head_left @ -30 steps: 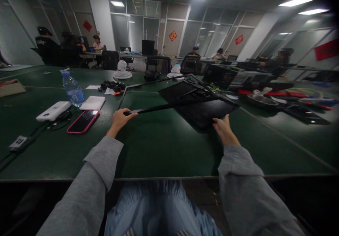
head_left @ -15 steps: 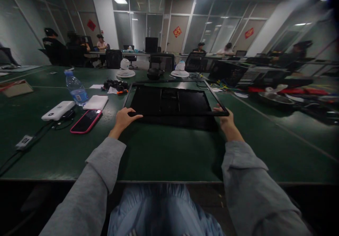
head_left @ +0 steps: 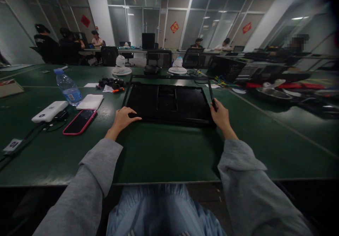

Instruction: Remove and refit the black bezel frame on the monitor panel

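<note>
My left hand [head_left: 122, 121] pinches the near left corner of a thin black rectangular frame [head_left: 211, 92], like a monitor bezel, thumb along its near edge. On the frame's right side, close to the near corner, my right hand [head_left: 221, 117] is closed around the bar. Under the frame lies a black shallow panel [head_left: 188, 100] with a recessed middle section, resembling a monitor's back cover. The frame's near bar sits low over the panel's near edge; dark on dark, whether they touch is unclear. Its far bar stands beyond the panel's far edge.
Left on the green table [head_left: 164, 154] are a phone [head_left: 80, 122], white power bank [head_left: 49, 111], folded white cloth [head_left: 90, 101] and water bottle [head_left: 68, 87]. Two white fans [head_left: 122, 66] stand behind. A metal pan [head_left: 272, 94] and cables are at right. People sit farther back.
Both hands keep hold of the frame, whose near bar has come down toward the panel's near edge. My right hand has shifted slightly left. The whole view has moved a little.
</note>
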Tool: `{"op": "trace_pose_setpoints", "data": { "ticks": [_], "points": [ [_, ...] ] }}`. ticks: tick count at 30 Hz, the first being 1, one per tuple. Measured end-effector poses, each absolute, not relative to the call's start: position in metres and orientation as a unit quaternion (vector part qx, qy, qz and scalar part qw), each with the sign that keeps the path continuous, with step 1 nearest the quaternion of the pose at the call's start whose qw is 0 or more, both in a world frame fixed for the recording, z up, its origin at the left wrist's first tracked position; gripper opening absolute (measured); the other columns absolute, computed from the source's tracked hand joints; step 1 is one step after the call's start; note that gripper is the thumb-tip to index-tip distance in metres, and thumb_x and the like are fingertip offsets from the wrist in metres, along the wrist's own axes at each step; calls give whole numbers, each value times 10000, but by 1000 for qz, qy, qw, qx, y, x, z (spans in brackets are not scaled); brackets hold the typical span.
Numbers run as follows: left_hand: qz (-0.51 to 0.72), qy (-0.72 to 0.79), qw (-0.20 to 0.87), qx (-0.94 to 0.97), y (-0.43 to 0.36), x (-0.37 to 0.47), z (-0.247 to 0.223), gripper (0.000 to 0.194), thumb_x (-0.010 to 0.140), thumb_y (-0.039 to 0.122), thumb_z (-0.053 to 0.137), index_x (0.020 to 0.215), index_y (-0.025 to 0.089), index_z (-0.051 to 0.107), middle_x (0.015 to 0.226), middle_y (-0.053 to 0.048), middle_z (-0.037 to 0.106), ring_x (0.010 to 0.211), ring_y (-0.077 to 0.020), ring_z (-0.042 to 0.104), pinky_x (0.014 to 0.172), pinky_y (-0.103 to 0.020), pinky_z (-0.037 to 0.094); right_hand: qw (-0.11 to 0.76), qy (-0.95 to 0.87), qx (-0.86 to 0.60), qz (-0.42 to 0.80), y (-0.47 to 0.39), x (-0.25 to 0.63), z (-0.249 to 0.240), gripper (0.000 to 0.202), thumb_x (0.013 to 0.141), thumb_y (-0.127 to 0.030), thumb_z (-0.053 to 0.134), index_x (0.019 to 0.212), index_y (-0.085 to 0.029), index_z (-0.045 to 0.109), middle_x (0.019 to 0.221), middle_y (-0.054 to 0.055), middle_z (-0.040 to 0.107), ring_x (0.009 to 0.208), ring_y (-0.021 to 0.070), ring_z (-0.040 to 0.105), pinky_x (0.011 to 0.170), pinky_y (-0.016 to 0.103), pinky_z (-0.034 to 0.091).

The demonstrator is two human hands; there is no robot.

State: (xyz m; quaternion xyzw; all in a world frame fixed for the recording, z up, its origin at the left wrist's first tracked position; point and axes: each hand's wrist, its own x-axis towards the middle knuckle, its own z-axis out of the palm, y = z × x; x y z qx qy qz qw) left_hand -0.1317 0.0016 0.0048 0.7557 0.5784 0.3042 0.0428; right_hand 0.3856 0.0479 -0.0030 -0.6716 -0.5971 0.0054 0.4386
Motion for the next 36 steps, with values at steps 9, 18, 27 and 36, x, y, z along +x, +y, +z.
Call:
{"op": "trace_pose_setpoints", "data": {
  "ticks": [9,18,27,36],
  "points": [
    [280,571,47,770,1,-130,1,283,827,519,856,930,265,785,1138,-53,764,1216,-314,600,1097,-500,344,380,-600,-704,-8,43,385,-14,600,945,-266,543,1536,-172,587,1422,145,694,1302,331,667,1156,527,494],
    [351,631,36,691,11,-134,-10,651,933,580,708,1478,236,611,1610,-177,504,1528,-378,393,1215,-569,338,364,-567,-739,7,46,392,-19,559,918,-302,622,1453,-144,663,1232,173,771,1206,337,707,1102,527,519],
    [426,680,159,575,34,-151,-17,514,982,324,613,1460,135,627,1502,-188,640,1365,-281,631,1145,-388,484,331,-577,-746,-11,46,390,-17,515,940,-333,605,1409,-143,698,1201,184,778,1173,351,717,1069,533,527],
    [330,763,24,555,8,-159,1,405,1001,437,548,1213,178,774,1190,-188,779,1159,-381,704,999,-484,520,298,-601,-741,3,44,371,-14,537,985,-388,559,1479,-194,641,1170,169,772,1118,351,714,1026,522,536]
  ]
}}
